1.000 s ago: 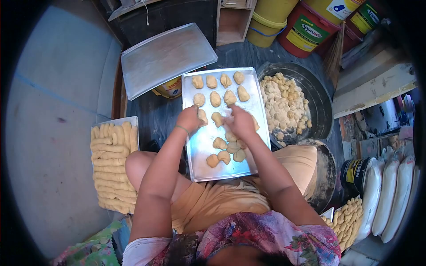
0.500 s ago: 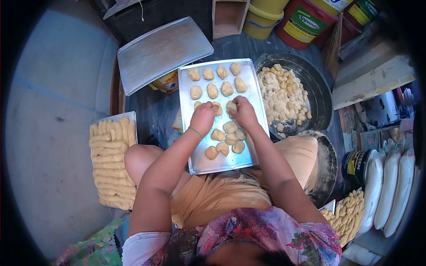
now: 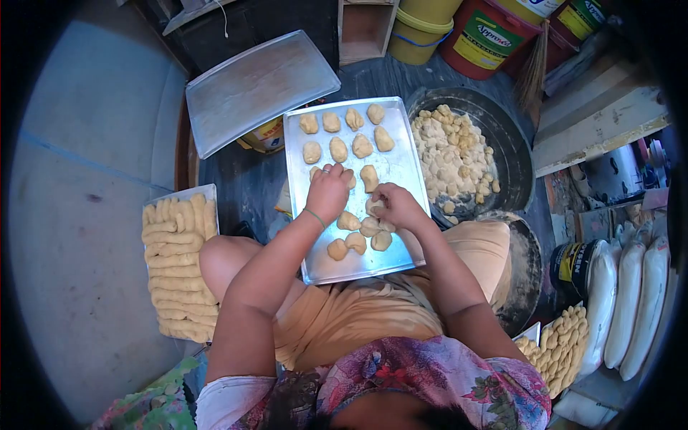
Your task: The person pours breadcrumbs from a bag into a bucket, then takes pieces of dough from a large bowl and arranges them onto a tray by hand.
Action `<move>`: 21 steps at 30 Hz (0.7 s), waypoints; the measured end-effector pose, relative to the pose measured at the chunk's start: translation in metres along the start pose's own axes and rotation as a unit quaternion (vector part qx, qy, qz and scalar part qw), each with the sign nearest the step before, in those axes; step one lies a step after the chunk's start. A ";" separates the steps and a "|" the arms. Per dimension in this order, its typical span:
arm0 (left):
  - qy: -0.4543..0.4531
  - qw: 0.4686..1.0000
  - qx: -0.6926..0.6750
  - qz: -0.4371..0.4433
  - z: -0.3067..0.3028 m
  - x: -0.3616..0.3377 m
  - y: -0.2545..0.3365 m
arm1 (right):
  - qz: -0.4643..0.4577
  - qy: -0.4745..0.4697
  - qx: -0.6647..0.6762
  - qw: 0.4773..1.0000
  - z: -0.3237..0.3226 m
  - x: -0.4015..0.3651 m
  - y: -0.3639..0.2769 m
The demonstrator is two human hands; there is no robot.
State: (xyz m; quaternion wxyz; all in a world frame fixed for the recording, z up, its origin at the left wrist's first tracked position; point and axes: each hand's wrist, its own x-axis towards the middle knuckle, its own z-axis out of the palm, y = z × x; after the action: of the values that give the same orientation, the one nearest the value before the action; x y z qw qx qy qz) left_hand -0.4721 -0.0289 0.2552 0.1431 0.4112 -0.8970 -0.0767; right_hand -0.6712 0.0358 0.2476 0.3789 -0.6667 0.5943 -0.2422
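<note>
A shiny metal baking tray (image 3: 326, 269) rests across my lap, with rows of dough pieces (image 3: 338, 149) on its far half. My left hand (image 3: 330, 192) is over the third row, its fingers closed around a dough piece (image 3: 351, 180) that is partly hidden. To its right a longer dough piece (image 3: 369, 178) lies on the tray by itself. My right hand (image 3: 399, 208) has its fingertips closed on a pale dough piece (image 3: 373, 206) at the edge of a loose cluster. Several dough pieces (image 3: 349, 221) of that cluster lie nearer to me, some touching.
A round dark pan (image 3: 517, 161) holding many floury dough lumps stands right of the tray. An upturned-looking metal tray (image 3: 261, 93) lies at far left. Dough ropes fill a tray (image 3: 215, 208) on my left. Buckets (image 3: 487, 36) stand at the back.
My right hand has left the third-row dough piece and moved toward me to the loose cluster, where it grips another. My left hand stays at about the same place on the tray.
</note>
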 end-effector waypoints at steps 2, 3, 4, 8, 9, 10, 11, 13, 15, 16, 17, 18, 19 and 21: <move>0.024 0.999 -0.028 0.038 0.001 0.000 0.004 | 0.022 0.059 0.042 0.997 -0.009 -0.001 -0.001; 0.014 0.997 -0.026 0.067 0.002 0.000 0.007 | 0.034 0.088 0.062 0.994 -0.013 0.000 0.001; 0.004 0.995 -0.024 0.096 0.002 0.000 0.009 | 0.034 0.150 0.120 0.981 -0.008 0.008 0.022; -0.069 0.990 0.005 0.123 0.007 -0.010 0.020 | -0.004 0.253 0.010 0.967 -0.020 0.017 0.033; -0.078 0.989 0.011 0.122 0.009 -0.012 0.022 | -0.013 0.249 -0.067 0.966 -0.020 0.016 0.034; -0.091 0.989 0.016 0.119 0.009 -0.012 0.023 | -0.023 0.244 -0.143 0.959 -0.022 0.016 0.033; -0.102 0.988 0.021 0.115 0.008 -0.012 0.023 | -0.020 0.251 -0.118 0.961 -0.022 0.016 0.033; -0.113 0.987 0.027 0.108 0.008 -0.011 0.022 | -0.015 0.261 -0.068 0.963 -0.019 0.015 0.032; -0.117 0.987 0.027 0.105 0.007 -0.010 0.022 | -0.009 0.251 -0.037 0.967 -0.020 0.013 0.028; -0.120 0.987 0.028 0.104 0.008 -0.011 0.022 | -0.006 0.246 -0.022 0.969 -0.021 0.012 0.027; -0.122 0.987 0.029 0.104 0.008 -0.011 0.022 | 0.004 0.252 -0.013 0.968 -0.019 0.012 0.030; -0.124 0.986 0.031 0.104 0.009 -0.011 0.022 | 0.014 0.258 -0.004 0.966 -0.016 0.014 0.036; -0.123 0.986 0.031 0.104 0.010 -0.010 0.022 | 0.023 0.265 0.005 0.964 -0.016 0.014 0.035; -0.122 0.987 0.032 0.104 0.013 -0.011 0.021 | 0.008 0.311 0.031 0.950 -0.012 0.016 0.031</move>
State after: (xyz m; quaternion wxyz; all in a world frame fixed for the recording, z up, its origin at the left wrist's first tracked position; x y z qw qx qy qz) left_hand -0.4844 -0.0071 0.2466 0.0269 0.3078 -0.9475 -0.0824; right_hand -0.6960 0.0176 0.2283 0.1973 -0.5416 0.6801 -0.4530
